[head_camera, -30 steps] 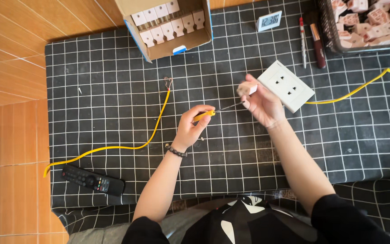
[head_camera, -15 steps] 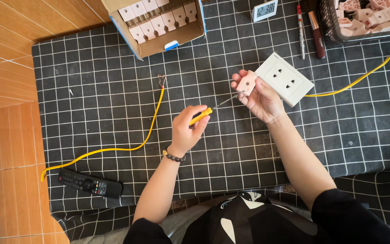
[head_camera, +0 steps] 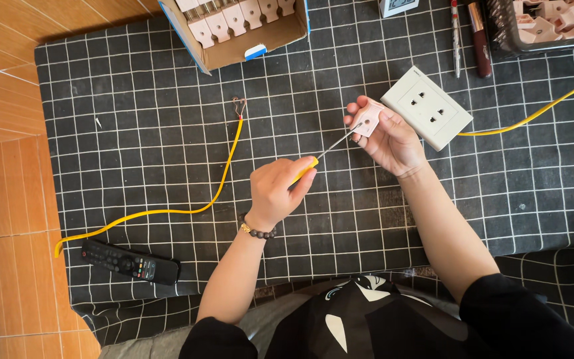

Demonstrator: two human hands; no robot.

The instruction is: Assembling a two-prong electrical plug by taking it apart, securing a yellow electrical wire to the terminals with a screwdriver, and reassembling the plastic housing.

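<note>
From the head view, looking straight down: the left hand (head_camera: 275, 189) is wrapped around the yellow handle of a screwdriver (head_camera: 320, 154), fingers curled shut on it. Its thin metal shaft runs up and to the right, on a slant, from that fist toward the right hand (head_camera: 388, 136). The right hand pinches a small pale pink socket part (head_camera: 369, 120) between thumb and fingers, held just above the surface — the shaft's tip meets this part at its lower left edge, though whether it sits in a screw head is too small to tell. So the tool's long axis points from lower left to upper right, with the part at its far end; the right hand is the one on the part, the left is a shaft's length back.

Just beyond the right hand, touching or nearly so, lies a white outlet faceplate (head_camera: 426, 107), tilted on the black gridded mat (head_camera: 134, 133). A yellow wire (head_camera: 215, 193) curves across the mat to the left, its bare copper end up near a cardboard box (head_camera: 247, 46) of similar pink parts. A black remote control (head_camera: 131, 263) lies at lower left — well apart from both hands.
</note>
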